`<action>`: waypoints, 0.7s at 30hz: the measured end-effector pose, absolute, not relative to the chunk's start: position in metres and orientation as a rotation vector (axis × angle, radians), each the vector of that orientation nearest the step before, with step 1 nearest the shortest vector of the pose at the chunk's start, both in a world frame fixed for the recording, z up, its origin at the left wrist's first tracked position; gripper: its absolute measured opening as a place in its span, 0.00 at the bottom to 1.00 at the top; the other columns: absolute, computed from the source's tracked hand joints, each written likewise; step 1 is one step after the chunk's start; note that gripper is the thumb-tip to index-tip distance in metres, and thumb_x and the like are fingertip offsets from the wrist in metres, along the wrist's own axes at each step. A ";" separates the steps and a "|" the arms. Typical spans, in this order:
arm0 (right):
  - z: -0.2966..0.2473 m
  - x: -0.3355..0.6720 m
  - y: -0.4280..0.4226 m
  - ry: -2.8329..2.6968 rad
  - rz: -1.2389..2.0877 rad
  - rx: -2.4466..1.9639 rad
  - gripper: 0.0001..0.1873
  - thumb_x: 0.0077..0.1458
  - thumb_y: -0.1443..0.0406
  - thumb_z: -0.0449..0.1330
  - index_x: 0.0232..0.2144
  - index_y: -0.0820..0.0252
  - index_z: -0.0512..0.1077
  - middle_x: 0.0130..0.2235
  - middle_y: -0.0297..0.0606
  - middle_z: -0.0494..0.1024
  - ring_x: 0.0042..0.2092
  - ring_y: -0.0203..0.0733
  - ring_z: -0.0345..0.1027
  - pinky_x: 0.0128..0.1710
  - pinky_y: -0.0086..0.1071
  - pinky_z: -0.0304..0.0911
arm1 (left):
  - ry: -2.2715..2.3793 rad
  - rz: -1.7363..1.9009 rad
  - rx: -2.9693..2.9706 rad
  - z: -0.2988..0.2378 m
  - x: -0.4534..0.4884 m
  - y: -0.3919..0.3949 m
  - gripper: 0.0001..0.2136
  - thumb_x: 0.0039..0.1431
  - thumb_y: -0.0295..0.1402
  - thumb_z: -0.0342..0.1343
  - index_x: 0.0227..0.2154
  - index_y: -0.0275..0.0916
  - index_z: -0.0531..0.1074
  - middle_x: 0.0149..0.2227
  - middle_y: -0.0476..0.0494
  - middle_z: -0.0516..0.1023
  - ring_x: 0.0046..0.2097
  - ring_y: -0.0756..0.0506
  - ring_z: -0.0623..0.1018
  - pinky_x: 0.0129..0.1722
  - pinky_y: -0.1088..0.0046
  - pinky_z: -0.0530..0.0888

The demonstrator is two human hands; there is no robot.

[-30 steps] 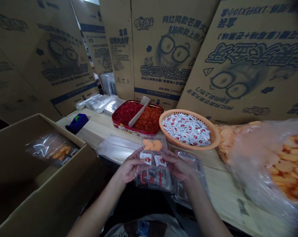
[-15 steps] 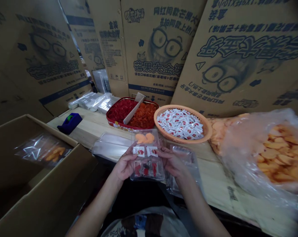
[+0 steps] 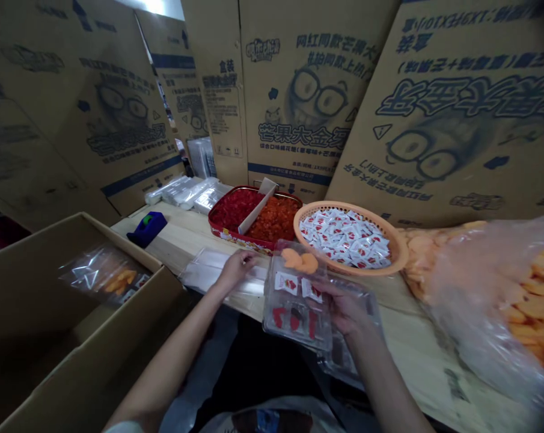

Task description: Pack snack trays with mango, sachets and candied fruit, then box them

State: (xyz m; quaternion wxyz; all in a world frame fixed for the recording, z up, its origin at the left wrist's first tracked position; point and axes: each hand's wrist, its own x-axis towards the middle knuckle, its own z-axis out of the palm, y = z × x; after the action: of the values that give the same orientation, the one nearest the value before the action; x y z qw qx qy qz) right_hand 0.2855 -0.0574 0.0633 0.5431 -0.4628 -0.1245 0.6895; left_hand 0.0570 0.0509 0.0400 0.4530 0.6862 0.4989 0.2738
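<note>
My right hand [image 3: 346, 305] grips the right edge of a clear plastic tray [image 3: 272, 300], thumb on top. In its compartments lie two orange candies [image 3: 299, 260], two small white sachets [image 3: 286, 283] and several red pieces [image 3: 294, 320]. The tray is tilted toward me. My left hand [image 3: 238, 269] is off the tray, above a stack of flat clear plastic bags [image 3: 204, 270], with its fingers curled together. Whether a bag is between those fingertips is too small to tell. More clear trays [image 3: 344, 361] lie under my right forearm.
An orange basket [image 3: 400, 255] of white sachets and a red divided tin [image 3: 215, 225] of red and orange pieces stand behind. A tape dispenser [image 3: 149, 230] sits left, beside an open carton [image 3: 163, 282]. Right is a big bag of orange candies [image 3: 470, 288]. Cartons [image 3: 317, 90] wall the back.
My left hand has let go of the tray and moved left over the flat bags. The tray has shifted a little right in my right hand. The whole view has turned left.
</note>
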 end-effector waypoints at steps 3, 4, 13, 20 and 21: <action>0.065 0.293 -0.060 -0.283 1.594 -1.078 0.14 0.36 0.75 0.62 0.29 0.57 0.75 0.34 0.31 0.79 0.36 0.40 0.72 0.29 0.32 0.72 | 1.325 0.522 1.863 0.029 0.044 0.093 0.10 0.51 0.33 0.56 0.36 0.35 0.71 0.43 0.39 0.71 0.48 0.42 0.69 0.48 0.61 0.66; 0.065 0.296 -0.061 -0.295 1.591 -1.061 0.14 0.36 0.75 0.62 0.29 0.57 0.75 0.35 0.32 0.79 0.37 0.41 0.72 0.30 0.32 0.72 | 1.339 0.457 1.912 0.025 0.041 0.102 0.11 0.53 0.34 0.55 0.38 0.34 0.70 0.43 0.40 0.71 0.46 0.43 0.70 0.46 0.60 0.67; 0.058 0.309 -0.068 -0.369 1.558 -0.958 0.12 0.40 0.74 0.63 0.30 0.56 0.75 0.36 0.31 0.79 0.33 0.37 0.72 0.26 0.27 0.71 | 1.341 0.317 2.193 0.015 0.037 0.117 0.10 0.55 0.36 0.52 0.33 0.35 0.72 0.37 0.42 0.74 0.40 0.46 0.72 0.44 0.64 0.68; 0.055 0.306 -0.062 -0.279 1.553 -0.955 0.14 0.40 0.76 0.62 0.31 0.58 0.75 0.36 0.33 0.79 0.35 0.39 0.72 0.29 0.31 0.72 | 1.353 0.550 2.245 0.031 0.035 0.108 0.07 0.52 0.32 0.52 0.28 0.37 0.74 0.32 0.43 0.75 0.37 0.45 0.72 0.41 0.70 0.65; 0.054 0.305 -0.062 -0.278 1.553 -0.953 0.14 0.40 0.75 0.62 0.32 0.58 0.75 0.37 0.33 0.79 0.35 0.39 0.72 0.30 0.31 0.72 | 1.370 0.582 2.244 0.034 0.036 0.107 0.06 0.52 0.32 0.52 0.27 0.37 0.73 0.31 0.43 0.74 0.36 0.45 0.72 0.41 0.70 0.65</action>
State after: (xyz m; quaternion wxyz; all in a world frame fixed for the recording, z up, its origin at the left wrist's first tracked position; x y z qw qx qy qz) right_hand 0.3053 -0.0621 0.0545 0.6043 -0.4120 -0.1201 0.6713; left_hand 0.0357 0.1069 0.0339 0.2226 0.8124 0.4961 0.2106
